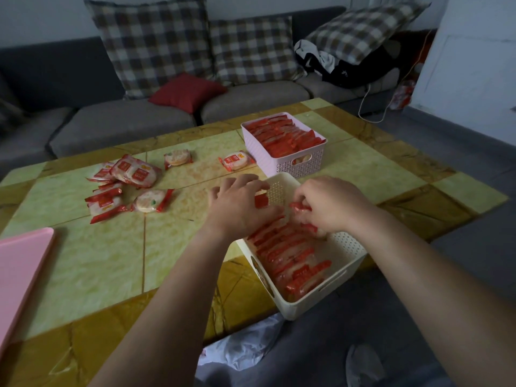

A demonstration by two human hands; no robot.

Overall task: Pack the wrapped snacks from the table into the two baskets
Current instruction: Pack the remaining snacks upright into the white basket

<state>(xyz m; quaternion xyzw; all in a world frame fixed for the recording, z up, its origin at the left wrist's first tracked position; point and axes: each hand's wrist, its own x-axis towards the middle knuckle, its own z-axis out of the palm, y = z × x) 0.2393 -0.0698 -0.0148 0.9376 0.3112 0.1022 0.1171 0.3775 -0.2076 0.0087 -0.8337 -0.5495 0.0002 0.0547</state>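
A cream basket (318, 298) at the table's near edge holds a row of red-and-clear wrapped snacks (290, 255) standing on edge. My left hand (240, 205) reaches over its far end, fingers curled round a red-ended snack (261, 201). My right hand (332, 205) pinches another snack (300, 207) beside it, above the row. A pink basket (282, 160) further back is packed full of snacks. Loose snacks lie on the table: a pile (122, 185) at the left, one (177, 158) behind it, one (236, 161) next to the pink basket.
The yellow-green tiled table (111, 255) carries a pink lid or tray (19, 275) at its near left edge. A grey sofa (125, 127) with checked cushions stands behind. White plastic (245, 344) lies on the floor below the table's near edge.
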